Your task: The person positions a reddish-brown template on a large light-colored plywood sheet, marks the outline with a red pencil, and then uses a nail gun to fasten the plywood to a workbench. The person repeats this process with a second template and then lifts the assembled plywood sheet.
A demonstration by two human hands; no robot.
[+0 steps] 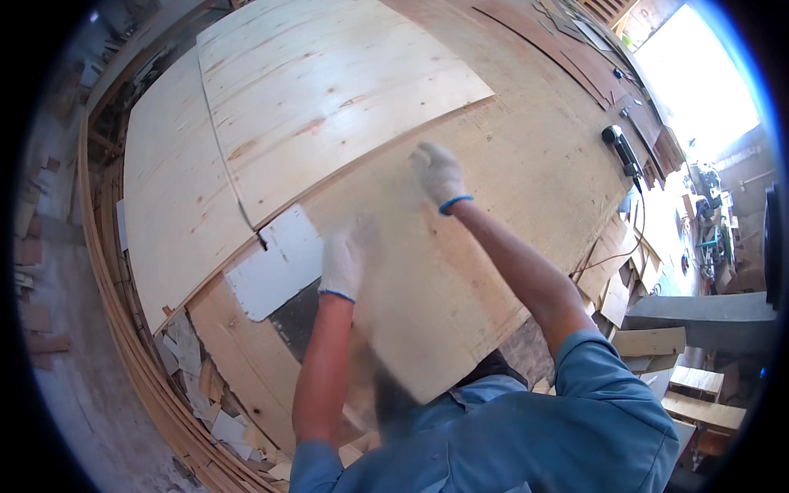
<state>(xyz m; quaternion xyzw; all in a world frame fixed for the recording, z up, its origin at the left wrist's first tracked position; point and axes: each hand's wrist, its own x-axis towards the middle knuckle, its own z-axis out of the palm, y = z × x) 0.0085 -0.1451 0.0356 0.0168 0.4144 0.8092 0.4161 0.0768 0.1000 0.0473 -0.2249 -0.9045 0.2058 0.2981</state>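
Note:
My left hand (342,261), in a white knit glove with a blue cuff, hovers near a white panel (282,259) and a pale wooden sheet (427,320) in front of me. Motion smears its fingers, so their pose is unclear. My right hand (440,174), gloved alike, is farther forward and to the right, over the tan board surface (526,156). Its fingers look curled in; anything inside them is hidden. Beyond both hands lie two large pale plywood sheets (329,99), with a dark narrow strip (220,148) running along the seam between them.
A black corded power tool (622,151) rests at the board's right side, its cable (641,222) trailing down. Brown panels (567,57) lie at the far right. Wood scraps (616,263) lie at right, and long curved-looking strips (123,329) line the left edge.

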